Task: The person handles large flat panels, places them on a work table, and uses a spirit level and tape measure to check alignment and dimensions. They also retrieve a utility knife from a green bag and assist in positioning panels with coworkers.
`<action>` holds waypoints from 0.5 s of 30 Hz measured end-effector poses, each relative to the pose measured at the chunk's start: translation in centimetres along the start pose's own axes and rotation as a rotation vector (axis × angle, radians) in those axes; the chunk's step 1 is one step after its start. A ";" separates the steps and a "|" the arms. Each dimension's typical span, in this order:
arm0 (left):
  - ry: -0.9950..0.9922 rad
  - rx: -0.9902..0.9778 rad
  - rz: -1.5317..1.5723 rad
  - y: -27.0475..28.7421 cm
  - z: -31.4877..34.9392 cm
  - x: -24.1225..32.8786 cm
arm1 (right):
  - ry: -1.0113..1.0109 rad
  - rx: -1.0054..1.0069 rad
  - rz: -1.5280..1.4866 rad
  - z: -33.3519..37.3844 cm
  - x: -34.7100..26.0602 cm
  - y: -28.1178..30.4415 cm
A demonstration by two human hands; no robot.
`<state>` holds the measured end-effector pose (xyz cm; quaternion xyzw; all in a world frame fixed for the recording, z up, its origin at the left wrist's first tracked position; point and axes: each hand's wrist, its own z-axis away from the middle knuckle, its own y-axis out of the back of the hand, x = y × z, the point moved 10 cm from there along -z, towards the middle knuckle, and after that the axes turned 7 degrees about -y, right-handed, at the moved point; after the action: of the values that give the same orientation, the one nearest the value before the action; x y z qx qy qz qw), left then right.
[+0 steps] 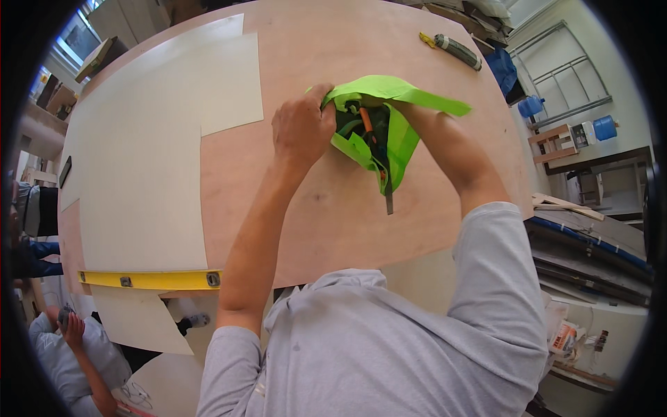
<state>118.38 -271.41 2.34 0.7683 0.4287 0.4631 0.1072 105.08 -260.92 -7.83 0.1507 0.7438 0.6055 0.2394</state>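
A bright green cloth bag (401,142) is held over the wooden tabletop, its mouth gaping toward me. Inside it are tools, among them one with an orange handle (366,121). A thin dark metal strip (390,201) pokes out of the near end. My left hand (304,126) is closed on the bag's left edge, thumb at the rim. My right forearm (455,149) reaches under the bag's upper flap, which hides my right hand and its fingers.
Pale sheets (146,160) cover the left of the wooden table (319,229). A yellow spirit level (149,279) lies along its near edge, a dark phone (66,172) at the left. A dark roll (458,52) sits far right. One person (76,347) is at lower left.
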 end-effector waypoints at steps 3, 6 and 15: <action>0.018 -0.002 -0.005 0.2 0.3 -0.1 | -0.024 -0.021 0.039 -0.9 -0.4 -0.8; 0.109 -0.060 0.002 -0.3 1.4 -1.2 | -0.049 -0.020 0.058 -1.1 -0.6 -1.1; 0.073 -0.055 -0.069 -2.5 3.1 -3.5 | -0.106 0.041 0.119 2.4 -1.9 -1.0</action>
<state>118.77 -271.82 -2.89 0.7324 0.4458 0.4984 0.1284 107.97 -260.15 -8.86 0.2313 0.7322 0.5944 0.2388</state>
